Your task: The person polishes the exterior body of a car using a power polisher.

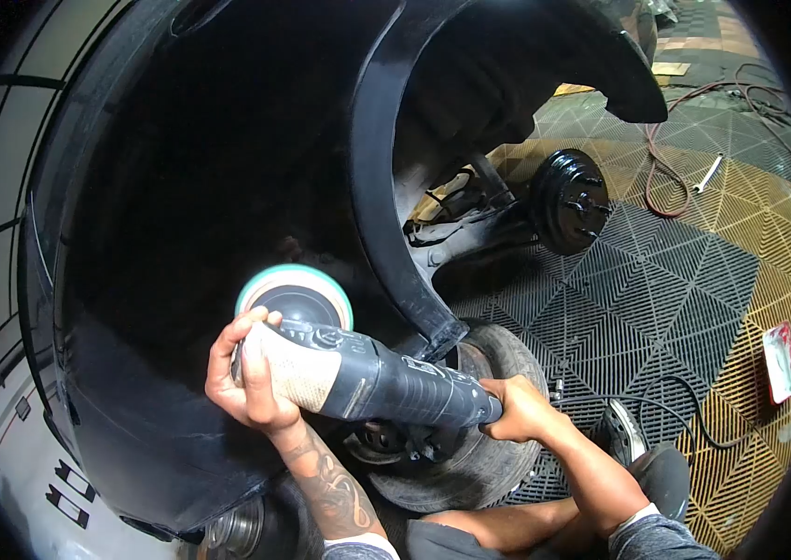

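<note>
Both hands hold a black-and-white power polisher [409, 385]. My left hand [251, 378] is wrapped round its pale front end, beside the round pad. At the rear end, my right hand [519, 409] grips the body, and a black cord runs off to the right of it. The polisher's pad [339, 297] has a white face with a green rim and is against or close to a black car body panel [162, 411]; I cannot tell whether they touch. Right of the pad curves the black wheel-arch edge [372, 159].
A black brake drum [568, 201] with bare studs sits on the axle. A tire [498, 467] lies below my right hand. On the tiled floor are a red hose [666, 201], a wrench [710, 174], a red-and-white tray [781, 362] and a black cord [694, 411].
</note>
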`<state>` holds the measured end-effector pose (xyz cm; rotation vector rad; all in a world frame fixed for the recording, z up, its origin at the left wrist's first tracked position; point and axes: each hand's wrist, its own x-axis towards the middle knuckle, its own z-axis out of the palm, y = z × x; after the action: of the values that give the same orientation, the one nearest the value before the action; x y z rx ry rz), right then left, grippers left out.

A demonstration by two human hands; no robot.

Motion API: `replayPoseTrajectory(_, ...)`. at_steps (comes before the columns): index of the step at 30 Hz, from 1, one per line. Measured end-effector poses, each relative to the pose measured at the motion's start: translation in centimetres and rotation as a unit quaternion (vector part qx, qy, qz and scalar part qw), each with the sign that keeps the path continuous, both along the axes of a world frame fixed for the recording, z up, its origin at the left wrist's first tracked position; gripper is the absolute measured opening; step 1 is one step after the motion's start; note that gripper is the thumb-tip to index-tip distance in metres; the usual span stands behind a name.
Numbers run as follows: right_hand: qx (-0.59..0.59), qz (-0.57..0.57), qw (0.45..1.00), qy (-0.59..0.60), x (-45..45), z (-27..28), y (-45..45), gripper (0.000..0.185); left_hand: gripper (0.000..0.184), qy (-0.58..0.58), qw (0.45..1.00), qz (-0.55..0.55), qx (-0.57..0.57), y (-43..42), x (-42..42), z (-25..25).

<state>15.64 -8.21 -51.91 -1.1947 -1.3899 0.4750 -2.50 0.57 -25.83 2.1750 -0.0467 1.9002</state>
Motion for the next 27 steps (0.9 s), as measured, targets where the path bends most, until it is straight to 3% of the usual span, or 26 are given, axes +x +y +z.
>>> replayPoseTrajectory(9, 0.002, -0.028, 0.996, 0.082, 1.9, 3.3, -2.7, 0.04, 0.03, 0.1, 0.994, -0.034, -0.014, -2.2, 7.6, 5.1)
replayPoseTrajectory(12, 0.044, -0.033, 0.995, 0.083, 1.9, 3.5, -2.5, 0.041, 0.03, 0.125, 0.991, -0.03, 0.028, -1.2, 7.1, 6.0)
replayPoseTrajectory(17, -0.004, -0.021, 0.999, 0.048, 3.6, 7.4, -4.2, 0.046, 0.031, 0.131, 0.991, -0.013, 0.028, -1.8, 8.6, 9.3)
replayPoseTrajectory(20, -0.047, -0.017, 0.996, 0.07, 5.9, 9.9, -5.5, 0.041, 0.033, 0.12, 0.992, 0.013, 0.03, -2.6, 12.1, 11.7)
replayPoseTrajectory(24, -0.09, -0.04, 0.99, 0.096, 11.0, 12.1, -6.3, 0.038, 0.037, 0.121, 0.992, -0.029, 0.034, -2.6, 18.9, 15.5)
replayPoseTrajectory(27, -0.049, -0.05, 0.988, 0.134, 14.7, 14.2, -6.9, 0.026, 0.034, 0.106, 0.992, -0.046, 0.042, -1.9, 25.1, 19.1)
